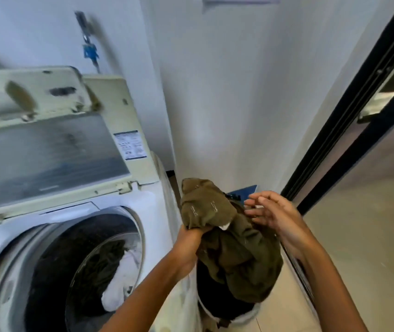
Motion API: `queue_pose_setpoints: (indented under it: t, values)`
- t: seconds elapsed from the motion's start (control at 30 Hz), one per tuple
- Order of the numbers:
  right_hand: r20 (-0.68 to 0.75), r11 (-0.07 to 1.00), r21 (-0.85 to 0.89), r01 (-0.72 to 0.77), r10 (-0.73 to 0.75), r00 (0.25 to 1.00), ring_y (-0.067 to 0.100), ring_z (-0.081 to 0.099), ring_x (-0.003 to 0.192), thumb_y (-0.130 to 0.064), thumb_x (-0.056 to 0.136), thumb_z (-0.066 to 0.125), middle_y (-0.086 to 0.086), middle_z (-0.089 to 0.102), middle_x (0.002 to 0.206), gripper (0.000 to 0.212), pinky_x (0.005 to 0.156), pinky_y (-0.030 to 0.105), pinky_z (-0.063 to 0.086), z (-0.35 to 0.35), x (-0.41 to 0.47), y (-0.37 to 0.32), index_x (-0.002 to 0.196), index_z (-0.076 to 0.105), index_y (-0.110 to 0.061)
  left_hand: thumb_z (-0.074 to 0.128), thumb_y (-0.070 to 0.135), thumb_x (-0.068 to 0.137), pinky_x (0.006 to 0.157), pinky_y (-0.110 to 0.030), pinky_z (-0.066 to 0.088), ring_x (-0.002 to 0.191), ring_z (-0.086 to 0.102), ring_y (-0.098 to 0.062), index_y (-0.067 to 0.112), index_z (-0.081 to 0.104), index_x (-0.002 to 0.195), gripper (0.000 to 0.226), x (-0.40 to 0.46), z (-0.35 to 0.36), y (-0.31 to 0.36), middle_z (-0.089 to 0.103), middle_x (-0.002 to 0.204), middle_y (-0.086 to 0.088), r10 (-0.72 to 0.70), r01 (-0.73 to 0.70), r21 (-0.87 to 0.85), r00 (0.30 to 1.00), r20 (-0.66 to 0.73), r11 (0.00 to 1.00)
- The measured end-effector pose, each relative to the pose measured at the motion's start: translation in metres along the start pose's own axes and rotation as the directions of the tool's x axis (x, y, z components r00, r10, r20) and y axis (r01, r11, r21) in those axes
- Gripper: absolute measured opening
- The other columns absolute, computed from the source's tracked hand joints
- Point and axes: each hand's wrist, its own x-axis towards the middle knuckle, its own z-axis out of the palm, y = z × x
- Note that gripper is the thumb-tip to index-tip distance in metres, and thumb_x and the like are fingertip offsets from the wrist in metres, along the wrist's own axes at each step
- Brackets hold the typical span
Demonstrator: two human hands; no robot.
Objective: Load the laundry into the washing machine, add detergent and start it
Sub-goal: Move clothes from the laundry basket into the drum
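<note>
Two bare hands are in view: the left hand point(189, 238) at lower centre of the frame and the right hand point(272, 215) just right of it. One washing machine point(76, 236) fills the left half, with one raised lid point(47, 144) at upper left carrying one printed label point(130, 144). Inside the one drum point(83, 267) at lower left lie at least two garments, one dark point(104, 264) and one white point(125, 276); more cannot be told apart. One olive-green garment point(234, 248) hangs at lower centre above one laundry basket point(229, 315). One tap point(88, 44) sits at upper left. One sliding door frame point(349, 116) runs down the right side.
</note>
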Motion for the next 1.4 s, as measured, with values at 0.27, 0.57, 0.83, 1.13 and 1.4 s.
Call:
queue_pose_setpoints:
  t: [0.27,0.57,0.83,1.13,1.4]
  values:
    - [0.198,0.916,-0.296,0.272,-0.220,0.955,0.007,0.059,0.101,-0.025,0.093,0.054,-0.007,0.065,0.108,0.015,0.077,0.015,0.050,0.106,-0.035,-0.070,0.104,0.065,-0.024,0.058,0.008,0.086,0.082,-0.036,0.055,0.095,0.068,-0.026,0.008,0.066,0.113,0.028,-0.068,-0.083,0.066,0.070,0.111,-0.014,0.066,-0.079,-0.362,0.997,-0.047,0.929]
    - [0.529,0.640,-0.595,0.487,-0.144,0.836,0.009,0.045,0.113,-0.065,0.073,0.057,-0.010,0.050,0.118,0.040,0.096,0.028,0.037,0.201,-0.052,-0.092,0.107,0.055,-0.044,0.053,0.015,0.077,0.087,-0.045,0.049,0.079,0.072,-0.028,0.004,0.068,0.102,0.031,-0.132,-0.179,0.102,0.073,0.094,-0.016,0.239,-0.264,-0.656,0.962,-0.130,0.707]
    - [0.238,0.615,-0.446,0.650,-0.618,0.749,0.018,0.054,0.085,-0.020,0.088,0.062,0.005,0.060,0.089,0.012,0.070,0.028,0.042,0.269,-0.057,-0.121,0.090,0.059,-0.009,0.051,0.011,0.089,0.098,-0.046,0.046,0.112,0.062,-0.030,0.004,0.060,0.119,0.033,-0.169,-0.235,0.102,0.064,0.122,-0.019,0.438,-0.530,-0.434,0.847,-0.300,0.728]
    - [0.259,0.840,0.117,0.529,-0.540,0.801,0.018,0.060,0.082,-0.006,0.093,0.052,0.010,0.065,0.099,0.016,0.062,0.022,0.048,0.347,-0.082,-0.162,0.085,0.055,-0.019,0.081,0.068,0.040,0.106,-0.033,0.044,0.122,0.054,-0.009,0.024,0.045,0.135,0.110,-0.181,-0.275,0.081,0.054,0.136,0.003,0.609,-0.472,0.493,0.777,-0.159,0.731]
    - [0.422,0.849,0.269,0.455,-0.528,0.737,0.027,0.064,0.090,0.003,0.094,0.045,0.009,0.069,0.100,0.024,0.065,0.032,0.054,0.353,-0.096,-0.187,0.084,0.051,-0.017,0.061,0.042,0.085,0.114,-0.041,0.025,0.138,0.034,-0.018,0.040,0.033,0.140,0.062,-0.220,-0.309,0.105,0.034,0.151,0.009,0.394,0.134,0.968,0.895,-0.210,0.212]
